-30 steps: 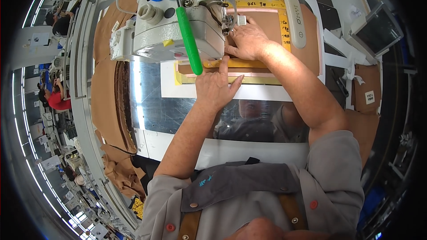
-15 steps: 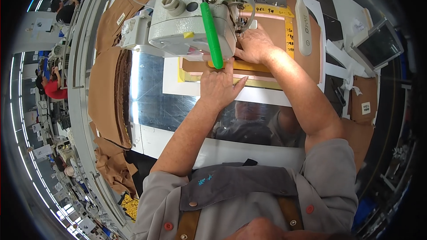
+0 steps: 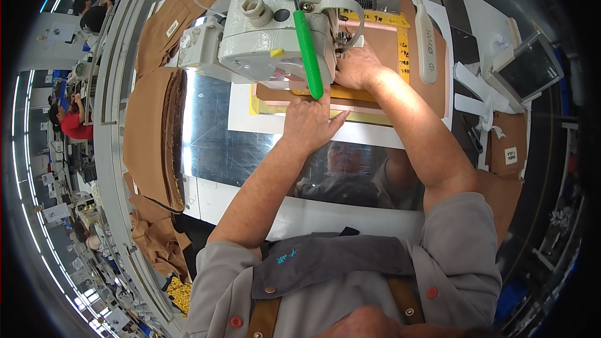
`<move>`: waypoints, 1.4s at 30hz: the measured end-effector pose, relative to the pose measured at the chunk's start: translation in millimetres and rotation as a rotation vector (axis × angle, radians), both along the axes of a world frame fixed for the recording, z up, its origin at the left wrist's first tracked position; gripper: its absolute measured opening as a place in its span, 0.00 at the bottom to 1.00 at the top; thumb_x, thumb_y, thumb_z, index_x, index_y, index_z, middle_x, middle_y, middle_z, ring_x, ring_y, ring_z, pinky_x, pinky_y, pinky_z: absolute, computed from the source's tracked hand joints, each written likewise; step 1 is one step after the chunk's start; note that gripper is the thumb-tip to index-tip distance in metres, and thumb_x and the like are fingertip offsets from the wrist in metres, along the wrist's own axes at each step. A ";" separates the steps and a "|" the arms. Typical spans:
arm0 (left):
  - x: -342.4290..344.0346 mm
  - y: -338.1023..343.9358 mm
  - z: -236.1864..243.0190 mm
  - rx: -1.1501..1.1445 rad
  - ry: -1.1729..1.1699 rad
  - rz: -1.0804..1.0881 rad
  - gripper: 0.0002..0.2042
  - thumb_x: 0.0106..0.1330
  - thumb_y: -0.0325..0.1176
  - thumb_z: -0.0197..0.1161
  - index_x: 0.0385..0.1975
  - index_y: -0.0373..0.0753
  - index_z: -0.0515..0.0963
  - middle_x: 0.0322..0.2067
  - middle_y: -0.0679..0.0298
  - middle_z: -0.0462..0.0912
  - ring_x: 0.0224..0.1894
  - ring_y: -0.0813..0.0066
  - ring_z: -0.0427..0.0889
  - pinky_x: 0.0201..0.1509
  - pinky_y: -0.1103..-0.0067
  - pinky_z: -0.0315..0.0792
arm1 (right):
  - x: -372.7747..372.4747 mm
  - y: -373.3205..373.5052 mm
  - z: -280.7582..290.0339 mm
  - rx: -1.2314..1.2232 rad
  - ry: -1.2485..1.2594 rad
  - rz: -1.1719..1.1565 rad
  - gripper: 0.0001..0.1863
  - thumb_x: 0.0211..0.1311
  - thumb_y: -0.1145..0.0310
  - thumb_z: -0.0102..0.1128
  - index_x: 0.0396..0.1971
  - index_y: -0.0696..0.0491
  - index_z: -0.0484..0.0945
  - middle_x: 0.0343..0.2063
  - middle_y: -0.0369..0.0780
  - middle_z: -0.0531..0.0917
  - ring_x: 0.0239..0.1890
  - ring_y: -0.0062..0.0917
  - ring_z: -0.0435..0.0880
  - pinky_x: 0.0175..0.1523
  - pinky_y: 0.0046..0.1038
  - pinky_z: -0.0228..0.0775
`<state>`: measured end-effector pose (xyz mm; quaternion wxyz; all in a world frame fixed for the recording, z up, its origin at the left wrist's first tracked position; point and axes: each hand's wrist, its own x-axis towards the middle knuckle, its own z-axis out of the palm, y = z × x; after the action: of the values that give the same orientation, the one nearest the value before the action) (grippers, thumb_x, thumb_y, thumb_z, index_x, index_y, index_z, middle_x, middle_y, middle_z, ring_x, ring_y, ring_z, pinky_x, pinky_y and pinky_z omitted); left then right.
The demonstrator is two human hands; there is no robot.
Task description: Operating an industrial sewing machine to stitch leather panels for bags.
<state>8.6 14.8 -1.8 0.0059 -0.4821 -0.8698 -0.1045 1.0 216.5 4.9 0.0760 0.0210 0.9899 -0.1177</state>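
Note:
My left hand (image 3: 305, 124) lies palm down on the near edge of a flat sewing template (image 3: 366, 116), fingers reaching under the machine head and thumb spread aside. Its fingertips are partly hidden. Close to the needle area, my right hand (image 3: 359, 67) presses down on brown fabric (image 3: 383, 47) in the template, fingers stretched forward and partly covered by the machine. Yellow strips (image 3: 403, 56) with handwriting frame the fabric. The white sewing machine head (image 3: 275, 53) stands over both hands. A screwdriver with a green handle (image 3: 307, 56) rests against its front.
A stack of brown cut pieces (image 3: 150, 134) sits on the left, with crumpled brown fabric (image 3: 156, 235) below it. To the right are a small screen (image 3: 529, 66), white paper scraps (image 3: 472, 91) and more brown pieces (image 3: 506, 141). Shiny metal plate (image 3: 219, 159) covers the near tabletop.
The view has shifted slightly, so the machine appears a little further right. My right hand's fingers have drawn slightly closer to the needle area; my left hand stays on the template edge.

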 end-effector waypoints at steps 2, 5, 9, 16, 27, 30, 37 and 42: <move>2.0 -4.2 -1.5 0.030 0.080 -0.024 0.37 0.69 0.59 0.59 0.61 0.27 0.70 0.20 0.55 0.84 0.26 0.57 0.86 0.43 0.66 0.76 | 2.4 -5.1 20.0 0.022 -0.142 0.000 0.37 0.69 0.38 0.48 0.59 0.57 0.76 0.51 0.47 0.86 0.69 0.35 0.72 0.82 0.41 0.33; 2.3 1.5 -2.3 0.092 0.122 -0.068 0.38 0.68 0.59 0.60 0.59 0.25 0.70 0.20 0.56 0.83 0.27 0.58 0.85 0.43 0.67 0.74 | 12.1 3.7 -11.4 -0.009 0.143 0.000 0.37 0.69 0.39 0.47 0.59 0.57 0.75 0.53 0.47 0.85 0.69 0.35 0.71 0.82 0.41 0.33; 2.9 3.0 6.6 -0.013 0.007 -0.028 0.38 0.67 0.59 0.61 0.60 0.25 0.70 0.22 0.55 0.83 0.28 0.58 0.85 0.41 0.67 0.74 | 12.0 -1.6 4.8 0.010 0.067 -0.019 0.26 0.67 0.51 0.48 0.47 0.55 0.86 0.47 0.51 0.86 0.59 0.45 0.80 0.73 0.47 0.56; 7.2 -5.8 9.6 -0.093 -0.060 -0.015 0.39 0.66 0.58 0.62 0.64 0.26 0.69 0.22 0.55 0.83 0.29 0.58 0.85 0.42 0.67 0.75 | 14.3 -5.7 32.4 0.034 -0.129 -0.020 0.33 0.73 0.42 0.45 0.64 0.53 0.75 0.55 0.44 0.84 0.68 0.33 0.70 0.79 0.41 0.43; 21.7 -23.2 18.0 0.099 0.192 -0.082 0.35 0.65 0.62 0.62 0.57 0.33 0.78 0.54 0.55 0.82 0.61 0.64 0.76 0.63 0.66 0.61 | 35.0 -12.1 14.7 0.033 0.107 -0.005 0.30 0.73 0.50 0.46 0.68 0.50 0.72 0.62 0.39 0.76 0.63 0.31 0.72 0.72 0.38 0.54; 30.0 -29.4 14.6 0.043 0.214 -0.072 0.36 0.64 0.64 0.61 0.58 0.35 0.78 0.58 0.56 0.81 0.65 0.66 0.73 0.65 0.65 0.58 | 45.7 -14.3 6.2 0.064 0.228 0.013 0.30 0.72 0.53 0.48 0.69 0.50 0.70 0.66 0.38 0.74 0.66 0.30 0.71 0.72 0.37 0.55; 48.7 -46.2 14.5 -0.004 0.144 -0.003 0.38 0.63 0.66 0.62 0.62 0.40 0.77 0.63 0.62 0.79 0.66 0.68 0.72 0.67 0.64 0.53 | 56.2 -23.2 -10.5 -0.022 0.485 0.018 0.26 0.68 0.55 0.55 0.59 0.57 0.76 0.59 0.42 0.79 0.62 0.34 0.73 0.70 0.40 0.57; 58.0 -54.5 17.0 -0.013 0.132 0.001 0.37 0.63 0.65 0.62 0.63 0.40 0.76 0.64 0.61 0.77 0.64 0.71 0.74 0.66 0.65 0.55 | 65.0 -29.3 -10.1 -0.024 0.428 0.011 0.30 0.67 0.55 0.54 0.66 0.51 0.72 0.67 0.37 0.74 0.63 0.28 0.72 0.70 0.36 0.57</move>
<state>66.6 -39.6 15.2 0.0601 -0.4875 -0.8685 -0.0666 66.1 187.1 -5.2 -0.1352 -0.0110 0.9821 -0.1309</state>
